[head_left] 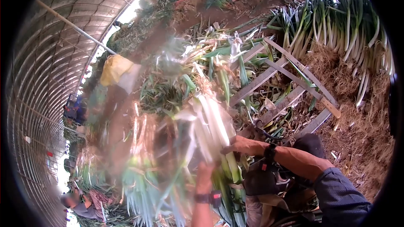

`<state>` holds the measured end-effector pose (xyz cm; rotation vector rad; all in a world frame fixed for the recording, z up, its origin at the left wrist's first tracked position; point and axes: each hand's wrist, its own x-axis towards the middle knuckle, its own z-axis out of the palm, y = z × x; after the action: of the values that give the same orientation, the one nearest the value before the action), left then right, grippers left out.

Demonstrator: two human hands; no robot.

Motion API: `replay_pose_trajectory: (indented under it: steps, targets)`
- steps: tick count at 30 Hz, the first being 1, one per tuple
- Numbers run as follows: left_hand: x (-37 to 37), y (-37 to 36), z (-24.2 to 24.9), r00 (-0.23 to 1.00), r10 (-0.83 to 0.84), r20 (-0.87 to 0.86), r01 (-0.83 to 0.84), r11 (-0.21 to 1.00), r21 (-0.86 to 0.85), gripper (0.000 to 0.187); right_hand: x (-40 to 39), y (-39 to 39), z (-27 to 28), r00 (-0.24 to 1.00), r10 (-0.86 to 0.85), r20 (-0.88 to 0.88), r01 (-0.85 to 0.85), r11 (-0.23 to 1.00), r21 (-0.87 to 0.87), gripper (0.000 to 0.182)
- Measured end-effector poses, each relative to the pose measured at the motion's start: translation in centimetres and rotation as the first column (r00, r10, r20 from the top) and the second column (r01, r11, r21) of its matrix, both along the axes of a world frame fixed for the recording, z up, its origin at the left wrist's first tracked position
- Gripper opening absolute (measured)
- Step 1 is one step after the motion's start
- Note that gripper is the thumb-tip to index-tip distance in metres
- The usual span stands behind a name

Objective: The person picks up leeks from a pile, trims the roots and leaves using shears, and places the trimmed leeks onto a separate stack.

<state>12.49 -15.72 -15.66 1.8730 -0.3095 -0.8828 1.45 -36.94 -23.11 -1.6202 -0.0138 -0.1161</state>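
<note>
Fingers of the right hand (242, 145) and the left hand (205, 172) close around a bundle of long white-stalked green onions (214, 128) at lower centre of the frame, beside a grey wooden frame (286, 77).

I am working inside a farm greenhouse tunnel. At nine o'clock the arched plastic roof (46, 59) curves over me on thin metal ribs. At two o'clock harvested green onions (341, 29) lie in piles on dry soil (362, 134), and another person (82, 204) sits among more onions at seven o'clock.
</note>
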Motion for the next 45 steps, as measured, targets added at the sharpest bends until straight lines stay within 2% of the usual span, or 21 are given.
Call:
replay_pose_trajectory:
  steps: [3, 6, 9, 12, 13, 16, 19, 27, 32, 33, 36, 37, 39, 40, 41, 42, 43, 45]
  targets:
    - [-1.0, 0.6, 1.4, 0.999, 0.030, -0.027, -0.033, 0.993, -0.116, 0.037, 0.4, 0.3, 1.6, 0.995, 0.085, -0.057, -0.080, 0.994, 0.076, 0.047]
    - [-1.2, 0.7, 1.8, 0.999, -0.014, -0.040, 0.007, 0.987, -0.160, 0.035, 1.1, 0.7, 0.7, 0.992, 0.118, -0.053, -0.116, 0.992, 0.041, 0.046]
    - [-1.5, 1.2, 1.2, 0.992, -0.108, 0.072, 0.119, 0.977, -0.176, 0.032, 1.3, 0.9, 0.4, 0.990, 0.135, -0.026, -0.135, 0.991, 0.010, 0.044]
    - [0.6, 2.4, -2.6, 0.928, -0.295, 0.227, 0.301, 0.954, 0.010, 0.030, 0.8, 1.0, 2.2, 0.985, 0.134, -0.111, -0.137, 0.990, -0.017, 0.043]
    - [0.6, 2.5, -2.9, 0.932, -0.285, 0.221, 0.294, 0.956, -0.007, 0.031, 0.6, 1.0, 3.2, 0.979, 0.129, -0.158, -0.135, 0.990, -0.030, 0.043]
    - [-2.0, 0.7, 0.8, 0.945, -0.255, 0.205, 0.272, 0.960, -0.062, 0.033, 0.7, 1.7, 4.2, 0.963, 0.051, -0.263, -0.069, 0.996, -0.060, 0.040]
    - [-3.3, -0.6, 2.6, 0.953, -0.239, 0.188, 0.261, 0.960, -0.099, 0.036, 1.7, 2.9, 0.7, 0.952, 0.012, -0.305, -0.026, 0.999, -0.040, 0.038]
    - [-2.8, 0.0, -1.6, 0.937, -0.204, 0.283, 0.213, 0.977, 0.000, 0.043, 0.8, 4.7, 2.4, 0.987, 0.058, -0.151, -0.043, 0.994, 0.100, 0.034]
    - [-1.0, 3.0, -5.7, 0.891, -0.187, 0.414, 0.138, 0.980, 0.145, 0.048, -0.1, 5.4, 4.3, 0.994, 0.095, 0.048, -0.101, 0.982, 0.160, 0.033]
    - [-0.4, 4.0, -6.7, 0.878, -0.184, 0.442, 0.120, 0.978, 0.170, 0.049, -0.2, 5.4, 4.6, 0.990, 0.102, 0.094, -0.115, 0.983, 0.140, 0.032]
    - [0.8, 6.8, -6.7, 0.865, -0.134, 0.483, 0.063, 0.985, 0.161, 0.052, -0.3, 5.2, 5.4, 0.937, 0.207, 0.280, -0.180, 0.976, -0.120, 0.030]
    - [0.8, 7.7, -6.3, 0.874, -0.100, 0.476, 0.044, 0.991, 0.129, 0.053, -0.4, 4.8, 5.7, 0.883, 0.201, 0.423, -0.119, 0.970, -0.213, 0.038]
    - [-2.7, 5.8, 1.3, 0.916, -0.003, 0.402, 0.000, 1.000, 0.007, 0.051, -2.5, 3.2, 12.2, 0.987, 0.022, 0.158, 0.037, 0.933, -0.359, 0.053]
    - [-4.4, 4.8, 5.0, 0.932, 0.046, 0.359, -0.028, 0.998, -0.057, 0.051, -3.1, 2.4, 14.8, 0.996, -0.088, 0.031, 0.093, 0.891, -0.445, 0.061]
    - [-4.8, 4.8, 6.5, 0.951, 0.047, 0.304, 0.008, 0.985, -0.175, 0.054, -3.2, 1.8, 15.7, 0.979, -0.179, 0.095, 0.203, 0.862, -0.465, 0.075]
    - [-5.2, 5.2, 7.5, 0.957, 0.029, 0.290, 0.013, 0.990, -0.142, 0.054, -3.3, 1.4, 16.1, 0.950, -0.268, 0.162, 0.313, 0.821, -0.477, 0.090]
    - [-5.6, 5.5, 8.3, 0.962, 0.009, 0.274, 0.022, 0.994, -0.110, 0.053, -1.8, 1.2, 13.8, 0.909, -0.317, 0.271, 0.412, 0.780, -0.470, 0.104]
    - [-6.6, 5.9, 9.4, 0.960, -0.039, 0.278, 0.057, 0.997, -0.057, 0.051, 0.0, 1.5, 13.0, 0.891, -0.350, 0.290, 0.448, 0.786, -0.426, 0.109]
